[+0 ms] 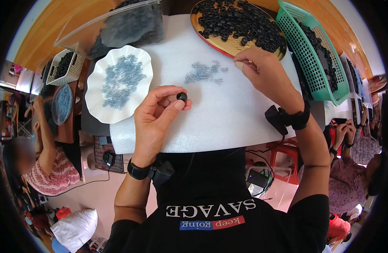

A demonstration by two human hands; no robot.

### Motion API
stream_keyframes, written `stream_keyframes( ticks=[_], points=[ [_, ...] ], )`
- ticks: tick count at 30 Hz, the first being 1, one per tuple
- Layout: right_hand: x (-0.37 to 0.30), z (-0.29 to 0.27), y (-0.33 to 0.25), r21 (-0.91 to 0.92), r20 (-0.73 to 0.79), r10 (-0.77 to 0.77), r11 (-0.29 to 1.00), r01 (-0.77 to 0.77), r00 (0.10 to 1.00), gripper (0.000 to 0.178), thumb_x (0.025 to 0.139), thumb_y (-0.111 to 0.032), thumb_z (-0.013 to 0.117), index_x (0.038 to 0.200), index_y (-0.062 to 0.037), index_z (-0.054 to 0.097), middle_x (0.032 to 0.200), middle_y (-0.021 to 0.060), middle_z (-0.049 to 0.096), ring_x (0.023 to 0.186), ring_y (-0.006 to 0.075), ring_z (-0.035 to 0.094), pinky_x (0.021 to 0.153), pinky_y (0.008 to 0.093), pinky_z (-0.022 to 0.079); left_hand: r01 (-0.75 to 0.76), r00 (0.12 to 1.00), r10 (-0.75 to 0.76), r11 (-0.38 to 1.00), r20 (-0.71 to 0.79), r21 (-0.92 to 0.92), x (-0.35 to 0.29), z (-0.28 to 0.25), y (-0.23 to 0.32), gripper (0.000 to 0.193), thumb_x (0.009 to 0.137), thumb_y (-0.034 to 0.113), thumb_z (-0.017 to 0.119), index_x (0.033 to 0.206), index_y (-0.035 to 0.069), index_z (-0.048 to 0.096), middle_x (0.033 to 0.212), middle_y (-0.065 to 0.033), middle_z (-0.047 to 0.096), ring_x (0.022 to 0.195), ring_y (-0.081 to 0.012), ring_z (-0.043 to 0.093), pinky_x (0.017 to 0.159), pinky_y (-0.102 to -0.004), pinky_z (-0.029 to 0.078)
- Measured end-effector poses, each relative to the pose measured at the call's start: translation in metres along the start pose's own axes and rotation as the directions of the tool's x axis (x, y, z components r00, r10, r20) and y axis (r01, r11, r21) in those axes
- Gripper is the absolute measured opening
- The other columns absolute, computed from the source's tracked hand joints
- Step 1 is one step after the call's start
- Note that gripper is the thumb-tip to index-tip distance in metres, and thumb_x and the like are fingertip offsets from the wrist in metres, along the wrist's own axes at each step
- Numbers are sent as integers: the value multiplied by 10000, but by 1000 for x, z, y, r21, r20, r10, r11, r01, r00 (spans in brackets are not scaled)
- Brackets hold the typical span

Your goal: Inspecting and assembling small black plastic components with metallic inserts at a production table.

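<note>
Between thumb and fingers of my left hand (157,114) is a small round black cap-like piece (182,97), its hollow side partly visible. My right hand (268,75) hovers at the near rim of a round gold tray (221,45) heaped with similar black pieces (240,21). Its fingertips are pinched together; whatever is between them is too small or hidden to make out. A loose patch of tiny clear bluish pieces (202,72) lies on the white sheet (227,122) between my hands. More of these fill a scalloped white plate (94,90) beside my left hand.
A clear plastic bin (149,25) of black pieces stands at the far left. At the right is a green perforated basket (339,95) holding black pieces. A red stool (287,158) and cables sit below the table edge. Other people work at both sides.
</note>
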State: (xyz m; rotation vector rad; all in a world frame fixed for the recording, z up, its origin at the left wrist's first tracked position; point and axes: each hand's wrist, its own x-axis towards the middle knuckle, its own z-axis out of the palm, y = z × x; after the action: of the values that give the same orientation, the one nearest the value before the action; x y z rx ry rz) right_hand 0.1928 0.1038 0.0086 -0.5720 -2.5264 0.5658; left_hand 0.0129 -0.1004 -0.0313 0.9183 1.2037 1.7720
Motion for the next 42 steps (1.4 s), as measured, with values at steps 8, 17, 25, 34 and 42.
stream_keyframes(
  ticks=[8, 17, 25, 34, 42],
  points=[
    [3, 14, -1, -151, 68, -101, 982, 110, 993, 117, 825, -44, 622, 930, -3, 655, 876, 134, 648, 774, 308, 626, 677, 352, 494, -4, 1000, 4, 1000, -10, 12, 0, 1, 1, 221, 882, -59, 586, 1101, -30, 592, 1006, -92, 635, 911, -174, 657, 850, -283, 527],
    [1, 12, -5, -138, 161, -50, 988, 73, 986, 116, 827, -77, 608, 898, -17, 679, 863, 145, 636, 748, 307, 629, 670, 379, 487, -3, 1000, 3, 1000, -5, 21, 0, 1, 0, 225, 882, -41, 598, 1107, -26, 593, 1013, -95, 633, 898, -163, 647, 831, -286, 524],
    [4, 0, -14, 138, 264, 117, 978, -157, 958, 122, 829, -56, 630, 932, 10, 626, 798, 113, 639, 611, 181, 597, 571, 290, 465, 6, 1000, -7, 999, 24, 50, 3, 0, 4, 192, 903, -2, 588, 1091, -14, 622, 1026, -94, 600, 843, -145, 631, 781, -274, 530],
    [8, 0, -27, 671, 463, 273, 514, -534, 843, 201, 851, -100, 649, 997, 35, 618, 682, 5, 580, 554, 58, 511, 515, 191, 396, -12, 997, -2, 982, 71, 190, 24, 20, 13, 185, 885, -14, 593, 1060, -3, 651, 1066, -66, 537, 849, -127, 604, 754, -250, 516],
    [10, 13, -24, 745, 523, 222, 350, -568, 823, 263, 846, -165, 682, 1021, 23, 630, 647, -6, 549, 549, 81, 535, 546, 203, 422, -193, 981, 173, 912, 89, 361, 41, 32, 2, 230, 825, -14, 661, 1052, 28, 658, 1051, -74, 540, 868, -132, 600, 763, -249, 517]
  ],
)
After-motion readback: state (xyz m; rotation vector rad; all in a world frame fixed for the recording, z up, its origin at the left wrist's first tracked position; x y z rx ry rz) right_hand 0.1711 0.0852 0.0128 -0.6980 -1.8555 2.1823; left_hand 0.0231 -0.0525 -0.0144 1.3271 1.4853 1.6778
